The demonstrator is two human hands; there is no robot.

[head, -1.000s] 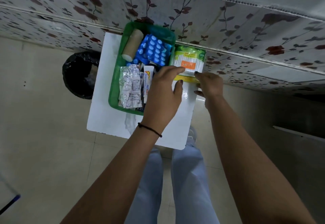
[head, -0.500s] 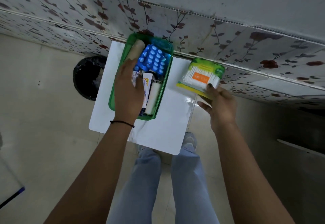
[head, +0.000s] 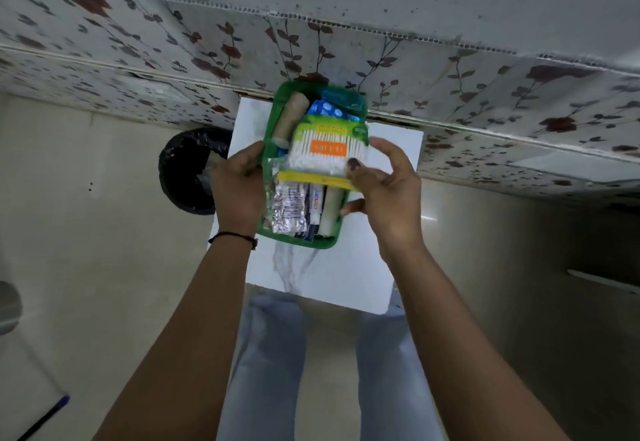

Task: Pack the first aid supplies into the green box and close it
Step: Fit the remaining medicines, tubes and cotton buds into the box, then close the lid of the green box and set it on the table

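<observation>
I take the green box [head: 266, 170] as my landmark, and I go from the near side to the far side.

Nearest to me, the right hand [head: 384, 191] is at the box's right rim. It pinches the pack of cotton buds [head: 325, 149] by its lower right corner, thumb on top; the other fingers are loose. The left hand [head: 237, 184] is at the left rim. Its fingers are curled against the box wall and near the pack's left end, but I cannot tell if it really grips the pack or only steadies the box.

The pack lies across the middle of the box, above the other supplies. At the near end of the box I see a foil strip [head: 289, 210] and a tube [head: 317, 208]. At the far end there is a bandage roll [head: 291, 116] along the left wall and blue blister packs [head: 329, 111] beside it.

My worry is the fit. The pack looks as wide as the box, so it may sit on the rims and not go down. Then a lid would not close, I think. I see no lid here. If I push hard, the blister packs beneath could bend. The box also stands on a small white table [head: 332, 277], and a sideways push could slide it.
</observation>
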